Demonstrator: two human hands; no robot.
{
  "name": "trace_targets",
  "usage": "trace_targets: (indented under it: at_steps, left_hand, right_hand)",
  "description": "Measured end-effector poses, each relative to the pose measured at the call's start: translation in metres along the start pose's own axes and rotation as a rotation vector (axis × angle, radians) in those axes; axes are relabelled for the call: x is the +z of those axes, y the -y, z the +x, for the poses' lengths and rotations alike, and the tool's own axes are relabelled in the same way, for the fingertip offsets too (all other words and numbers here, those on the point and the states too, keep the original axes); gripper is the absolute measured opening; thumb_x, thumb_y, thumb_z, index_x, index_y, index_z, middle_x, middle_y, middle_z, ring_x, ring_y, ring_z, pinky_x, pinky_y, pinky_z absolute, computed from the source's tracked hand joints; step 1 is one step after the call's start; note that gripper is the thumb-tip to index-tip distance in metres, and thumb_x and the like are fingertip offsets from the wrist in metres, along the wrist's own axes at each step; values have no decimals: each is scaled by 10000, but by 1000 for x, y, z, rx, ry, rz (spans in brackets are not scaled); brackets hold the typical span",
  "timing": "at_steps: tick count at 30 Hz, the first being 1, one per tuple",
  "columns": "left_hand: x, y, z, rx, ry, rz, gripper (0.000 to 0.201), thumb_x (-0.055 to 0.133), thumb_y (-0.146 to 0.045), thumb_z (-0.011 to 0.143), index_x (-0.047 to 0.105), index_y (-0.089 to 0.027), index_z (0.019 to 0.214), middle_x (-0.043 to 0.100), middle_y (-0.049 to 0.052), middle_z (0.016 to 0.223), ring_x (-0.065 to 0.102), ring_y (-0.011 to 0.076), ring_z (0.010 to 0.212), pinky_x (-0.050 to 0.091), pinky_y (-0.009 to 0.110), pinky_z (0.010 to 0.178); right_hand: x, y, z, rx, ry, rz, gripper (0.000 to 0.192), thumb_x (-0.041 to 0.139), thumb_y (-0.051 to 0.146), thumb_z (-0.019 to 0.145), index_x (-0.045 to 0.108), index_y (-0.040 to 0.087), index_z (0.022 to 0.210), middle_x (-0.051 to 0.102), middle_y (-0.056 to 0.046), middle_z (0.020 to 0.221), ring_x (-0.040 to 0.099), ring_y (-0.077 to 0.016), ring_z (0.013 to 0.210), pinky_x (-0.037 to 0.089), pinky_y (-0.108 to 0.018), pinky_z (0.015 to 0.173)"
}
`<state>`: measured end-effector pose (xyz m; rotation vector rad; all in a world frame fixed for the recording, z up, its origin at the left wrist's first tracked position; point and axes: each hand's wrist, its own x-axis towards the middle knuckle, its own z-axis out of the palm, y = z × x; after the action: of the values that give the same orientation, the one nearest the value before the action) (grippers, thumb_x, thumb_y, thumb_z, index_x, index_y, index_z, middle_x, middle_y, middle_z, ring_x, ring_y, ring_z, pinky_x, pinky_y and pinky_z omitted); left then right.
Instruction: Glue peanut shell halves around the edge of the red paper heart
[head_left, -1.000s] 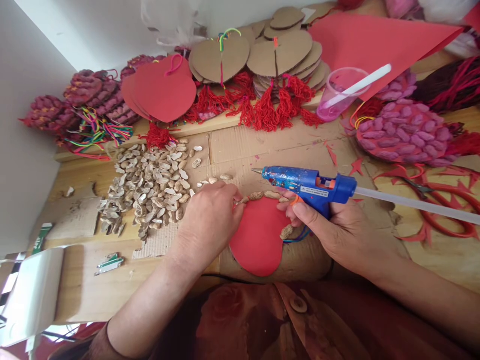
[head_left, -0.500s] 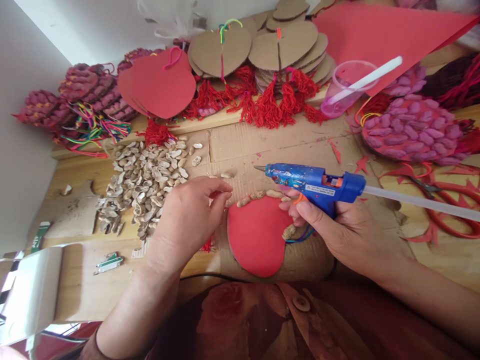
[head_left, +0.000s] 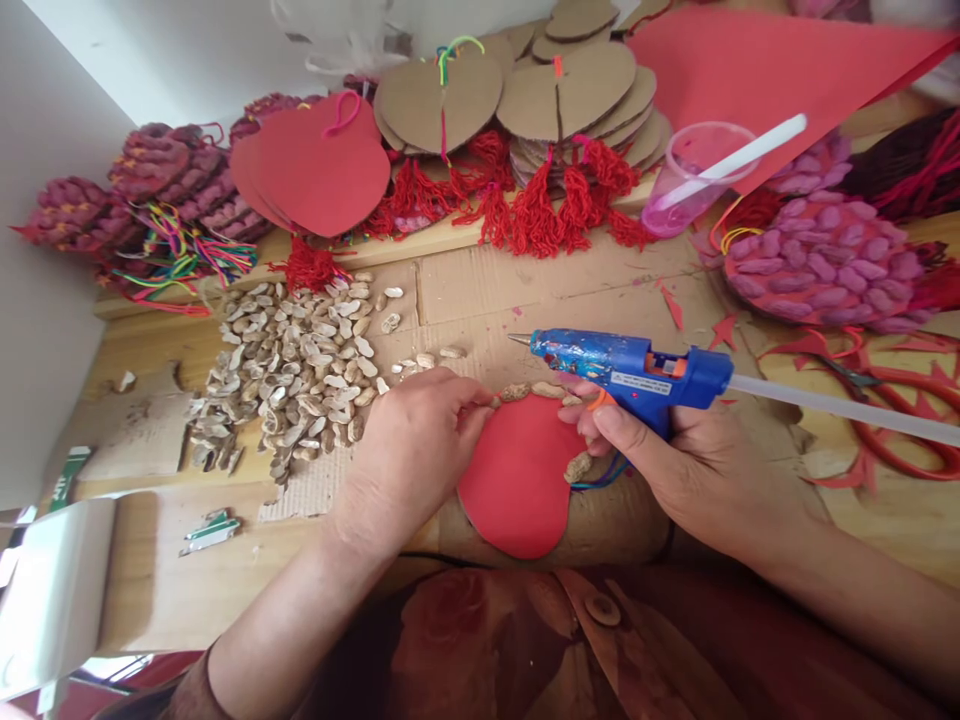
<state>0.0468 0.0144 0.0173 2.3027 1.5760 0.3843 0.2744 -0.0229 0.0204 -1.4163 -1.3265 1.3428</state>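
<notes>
My right hand (head_left: 675, 450) is wrapped round a blue hot glue gun (head_left: 600, 358), a finger at its orange trigger. The gun's metal nozzle points left, and a long clear glue stick (head_left: 832, 402) runs out of its back. A red heart-shaped card (head_left: 517, 480) lies below the gun. Along its upper edge sit peanut shells (head_left: 550, 389), with another shell (head_left: 578, 467) on its right edge. My left hand (head_left: 412, 450) is closed in a pinch at the heart's upper left edge; whatever is between the fingertips is hidden.
A pile of peanut shells (head_left: 292, 370) lies left on the cardboard. Behind are red hearts (head_left: 322, 170), cardboard hearts (head_left: 566, 90), red tassels (head_left: 540, 210) and a pink plastic cup (head_left: 671, 200). Orange-handled scissors (head_left: 900, 400), paper scraps and a shell-covered heart (head_left: 832, 260) are at right.
My left hand has moved right from beside the heart onto its upper left edge, covering a shell that showed there before. The glue gun and my right hand have hardly moved.
</notes>
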Motion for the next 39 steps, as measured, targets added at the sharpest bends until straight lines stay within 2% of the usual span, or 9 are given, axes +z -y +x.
trace_targets:
  at_steps: [4,12,16,21,28,31,34,36,39]
  left_hand:
    - [2,0,1,-14,-5,-1,98,721,-159,873,803,-211,893,779,19,866,712,197,764,506,315,702]
    - [5,1,-1,-3,-24,-6,102,714,-160,884,803,-210,871,762,18,843,700,191,761,505,312,691]
    - [7,1,-1,13,-39,-1,110,705,-156,893,803,-204,877,752,26,833,695,184,758,510,305,694]
    - [6,0,1,14,-25,30,131,694,-166,906,807,-215,862,735,25,806,688,180,741,494,300,678]
    - [6,-5,1,-14,5,73,140,696,-135,892,806,-205,844,736,36,811,694,204,775,512,313,709]
    - [3,1,-1,20,-6,59,122,701,-161,903,811,-211,912,766,38,870,707,223,836,534,329,766]
    - [-6,11,-4,48,-107,36,141,692,-192,924,799,-209,1013,788,40,946,717,227,902,544,338,838]
    - [-12,15,-6,37,-179,36,137,668,-202,942,792,-207,999,791,33,946,718,218,908,542,335,857]
    - [-17,17,-8,27,-140,29,145,647,-181,941,789,-210,932,783,17,907,718,200,872,540,318,823]
  right_hand:
    - [0,-6,-1,11,-17,33,152,666,350,979,704,207,945,767,-37,923,776,-139,637,668,-206,564]
    - [0,-2,1,-10,-14,-35,112,664,296,976,720,200,956,768,-32,873,771,-138,620,652,-191,540]
    - [0,-5,0,-5,-11,-10,142,668,311,973,707,198,1049,776,-34,912,777,-139,633,667,-200,562]
    - [0,-9,-1,-20,-15,3,158,663,340,978,701,198,1036,771,-32,924,776,-134,627,672,-200,573]
    - [0,0,0,-26,0,-82,132,634,290,992,697,176,1015,764,-35,857,759,-135,577,665,-218,555]
    - [1,-2,0,-56,-38,-69,152,639,315,987,705,180,963,754,-46,879,761,-148,664,679,-239,580]
    - [2,-7,-1,-35,-62,42,208,659,392,973,702,189,994,740,-49,913,770,-183,811,697,-261,601]
    - [3,-9,-2,1,-58,98,252,677,430,960,698,194,1044,733,-45,926,770,-191,853,703,-268,607]
    - [5,-9,-1,23,-69,144,278,708,462,937,700,209,1051,722,-35,934,767,-190,867,699,-259,601]
